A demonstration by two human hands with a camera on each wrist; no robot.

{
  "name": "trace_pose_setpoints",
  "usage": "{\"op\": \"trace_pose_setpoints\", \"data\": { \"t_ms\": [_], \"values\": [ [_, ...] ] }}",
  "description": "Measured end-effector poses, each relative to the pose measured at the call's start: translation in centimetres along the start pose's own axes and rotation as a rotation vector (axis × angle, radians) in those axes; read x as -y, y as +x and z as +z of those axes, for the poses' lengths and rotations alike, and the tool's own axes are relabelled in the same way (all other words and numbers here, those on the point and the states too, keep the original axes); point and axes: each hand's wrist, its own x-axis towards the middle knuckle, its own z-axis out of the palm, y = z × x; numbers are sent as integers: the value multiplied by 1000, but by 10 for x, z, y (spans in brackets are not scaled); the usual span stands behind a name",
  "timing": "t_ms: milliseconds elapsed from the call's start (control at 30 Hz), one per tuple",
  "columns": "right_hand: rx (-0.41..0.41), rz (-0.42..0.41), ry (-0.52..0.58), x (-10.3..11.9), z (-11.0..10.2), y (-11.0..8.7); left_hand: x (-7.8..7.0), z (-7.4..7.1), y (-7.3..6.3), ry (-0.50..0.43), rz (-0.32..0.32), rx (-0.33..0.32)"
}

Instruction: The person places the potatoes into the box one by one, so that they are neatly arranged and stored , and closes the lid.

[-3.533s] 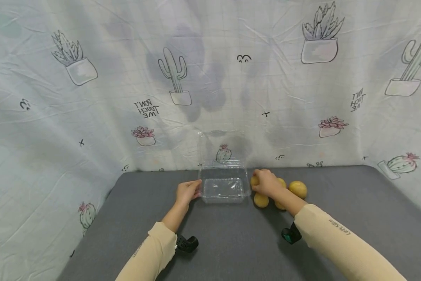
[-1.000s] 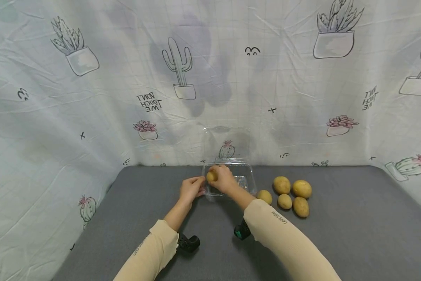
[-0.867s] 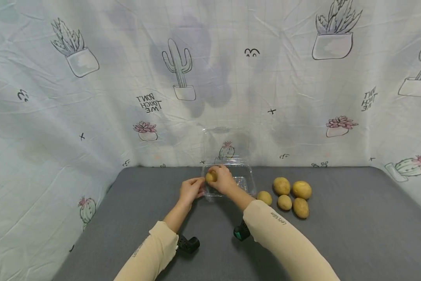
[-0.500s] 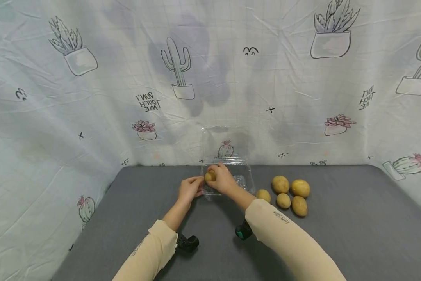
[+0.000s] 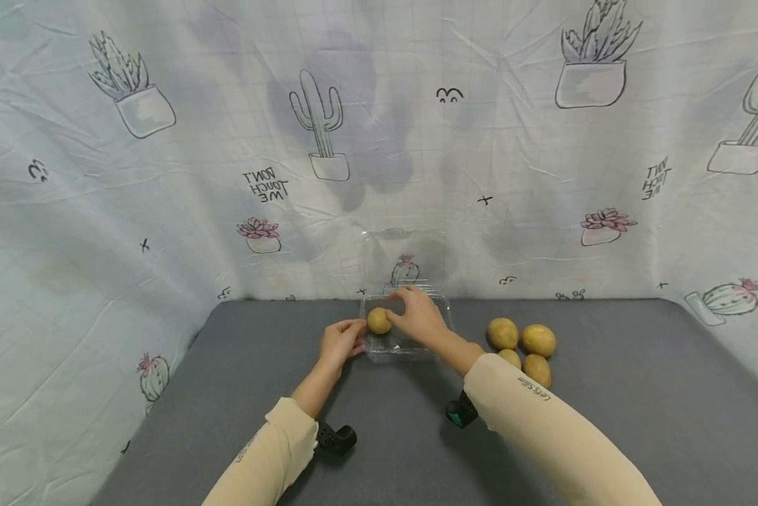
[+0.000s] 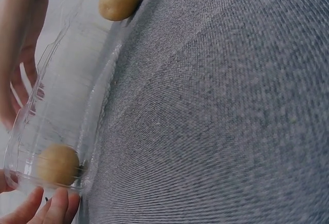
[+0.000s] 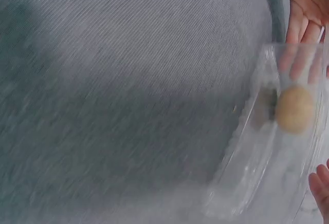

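Note:
A clear plastic clamshell container (image 5: 404, 357) stands on the grey table with its lid raised at the back. One potato (image 5: 379, 321) lies in its left end, seen through the wall as a potato (image 6: 57, 165) in the left wrist view. My left hand (image 5: 339, 342) holds the container's left side, thumb at the rim and fingers against the outer wall. Over the container, just right of that potato, my right hand (image 5: 419, 314) has its fingers spread and grips nothing. The right wrist view shows the potato (image 7: 294, 109) apart from the right hand (image 7: 321, 188).
To the right of the container several potatoes (image 5: 503, 333) lie grouped on the table; the right forearm partly covers one. A patterned curtain (image 5: 379, 140) hangs behind the table. Each wrist carries a black device (image 5: 337, 439).
My right hand brought a potato from the group into the container's left end, then let go and drew back to the right. The left hand stayed at the container's side.

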Motion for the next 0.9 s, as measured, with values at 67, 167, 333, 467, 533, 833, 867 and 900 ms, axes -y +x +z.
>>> {"op": "trace_pose_setpoints", "data": {
  "t_ms": [67,167,333,467,533,833,867,900],
  "values": [
    [-36,-4,20,-5,-4,-2,0,0,1,-2,-4,-3],
    [-63,0,47,-11,-10,-6,2,0,3,-6,-7,-5],
    [-62,-8,53,-21,-19,-13,2,1,3,-5,-20,-6],
    [-81,-11,55,-32,-26,-18,3,1,4,-2,-18,-12],
    [-110,-10,56,-38,-29,-20,3,1,5,0,-15,-14],
    [-224,-48,11,-72,-44,-37,5,-1,3,-9,-8,-9],
    [-214,-44,2,-76,-46,-40,5,-1,3,-9,-6,-6],
    [-207,-38,-9,-79,-48,-42,5,-1,2,-10,-6,-4]
  ]
}}
